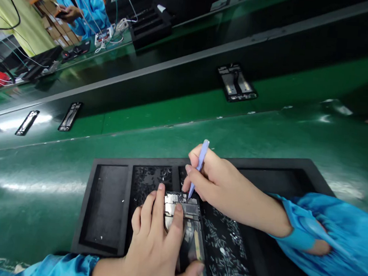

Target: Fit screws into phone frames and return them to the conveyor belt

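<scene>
My left hand (159, 239) is closed around an opened phone body (189, 233), its thumb along one edge and a fingertip on the inner parts. The phone body lies tilted over a black compartment tray (125, 219), with bare metal plates and small parts showing at its far end. Pinched in my right hand (222, 182) are slim lilac tweezers (198, 169), pointing down. Their tip is at the top end of the phone body; whether it grips a part is too small to tell. Small clear and dark pieces (226, 249) are scattered in the tray's compartments beneath.
Beyond the tray, a phone body (237, 82) lies on the green bench (158, 140) at the right, and two more phone bodies (70, 116) lie at the left. A person in blue (86, 5) stands at the back near cables and a power strip (103, 37).
</scene>
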`<state>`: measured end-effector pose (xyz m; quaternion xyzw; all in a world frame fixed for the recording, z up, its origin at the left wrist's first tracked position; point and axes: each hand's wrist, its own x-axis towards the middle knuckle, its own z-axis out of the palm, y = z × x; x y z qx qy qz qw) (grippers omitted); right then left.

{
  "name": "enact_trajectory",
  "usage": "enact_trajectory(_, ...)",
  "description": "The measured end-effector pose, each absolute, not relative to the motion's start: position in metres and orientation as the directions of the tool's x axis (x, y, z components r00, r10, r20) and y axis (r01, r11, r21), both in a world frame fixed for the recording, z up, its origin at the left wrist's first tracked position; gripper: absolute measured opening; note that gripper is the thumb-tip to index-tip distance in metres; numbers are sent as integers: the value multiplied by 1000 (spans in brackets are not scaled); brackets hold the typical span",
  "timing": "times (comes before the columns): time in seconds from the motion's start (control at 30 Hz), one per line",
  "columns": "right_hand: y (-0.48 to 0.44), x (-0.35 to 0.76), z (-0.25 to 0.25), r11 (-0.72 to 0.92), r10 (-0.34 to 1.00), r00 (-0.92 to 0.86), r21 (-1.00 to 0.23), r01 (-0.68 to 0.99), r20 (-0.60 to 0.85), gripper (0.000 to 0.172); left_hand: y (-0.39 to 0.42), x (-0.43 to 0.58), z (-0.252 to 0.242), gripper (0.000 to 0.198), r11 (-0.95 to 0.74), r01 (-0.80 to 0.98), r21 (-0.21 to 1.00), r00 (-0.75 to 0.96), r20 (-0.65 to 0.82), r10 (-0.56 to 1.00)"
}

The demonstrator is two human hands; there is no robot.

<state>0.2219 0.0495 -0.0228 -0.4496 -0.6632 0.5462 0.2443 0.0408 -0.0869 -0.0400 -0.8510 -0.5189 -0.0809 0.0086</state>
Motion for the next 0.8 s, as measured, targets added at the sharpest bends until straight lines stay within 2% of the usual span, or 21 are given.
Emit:
enact_trajectory(0.23,54,221,-21,-31,900,-410,-960,277,-148,18,-88,37,-31,77,-442,897,22,435,132,890)
enact_trajectory(0.37,66,227,-22,-72,955,-276,-989,129,-105,15,-104,53,-28,103,-388,921,22,379,175,909)
enact_trajectory(0.43,72,230,-24,-66,956,-280,-994,82,-86,17,-116,71,-34,103,-270,959,87,244,231,942)
enact_trajectory(0.5,77,232,-26,-49,953,-296,-996,70,-67,17,-129,91,-43,97,-92,977,190,32,298,954)
enact_trajectory(0.57,79,233,-28,-41,953,-298,-997,70,-60,17,-138,105,-49,98,38,959,282,-129,310,942)
enact_trajectory(0.67,81,235,-25,-23,956,-289,-998,64,-41,19,-143,107,-45,97,130,931,342,-218,235,947)
enact_trajectory(0.8,79,251,-7,25,933,-360,-996,87,-8,25,-115,77,-16,97,135,877,462,-249,195,949)
